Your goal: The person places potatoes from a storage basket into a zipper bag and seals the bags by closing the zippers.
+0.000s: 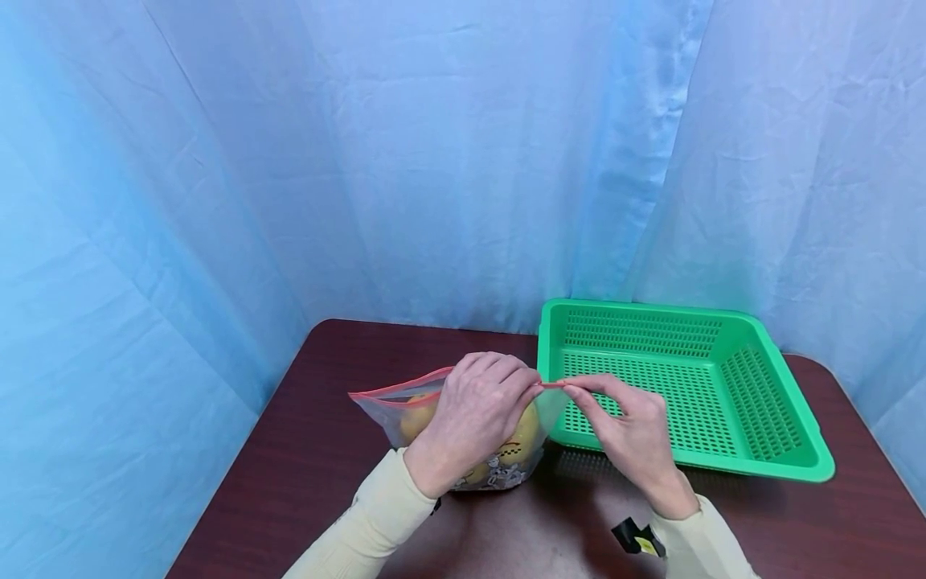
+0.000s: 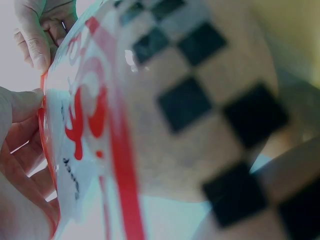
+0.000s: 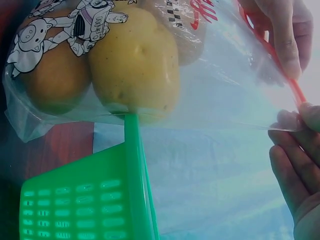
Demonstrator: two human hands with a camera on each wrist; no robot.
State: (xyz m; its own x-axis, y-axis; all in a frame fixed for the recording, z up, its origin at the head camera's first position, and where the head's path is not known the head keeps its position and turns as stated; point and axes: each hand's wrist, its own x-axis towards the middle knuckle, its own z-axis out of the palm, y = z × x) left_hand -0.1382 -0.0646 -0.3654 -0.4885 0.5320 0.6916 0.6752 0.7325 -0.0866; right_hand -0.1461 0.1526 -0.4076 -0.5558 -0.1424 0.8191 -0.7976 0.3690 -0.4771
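A clear zip bag (image 1: pixel 387 412) with a red-orange zip edge and printed cartoon figures stands on the table, bulging with several potatoes (image 3: pixel 135 62). My left hand (image 1: pixel 477 410) pinches the zip edge near its right part, the back of the hand covering much of the bag. Close beside it, my right hand (image 1: pixel 631 430) pinches the right end of that edge between thumb and fingers. Left of my hands the bag's mouth gapes. In the left wrist view, the print and a potato fill most of the picture, with both hands at the zip edge on the left.
A green plastic basket (image 1: pixel 784 394) with slotted walls stands at the back right, just behind and beside the bag and my right hand. The dark red-brown table (image 1: pixel 289 482) has blue-white curtains (image 1: pixel 448 161) behind it and at both sides.
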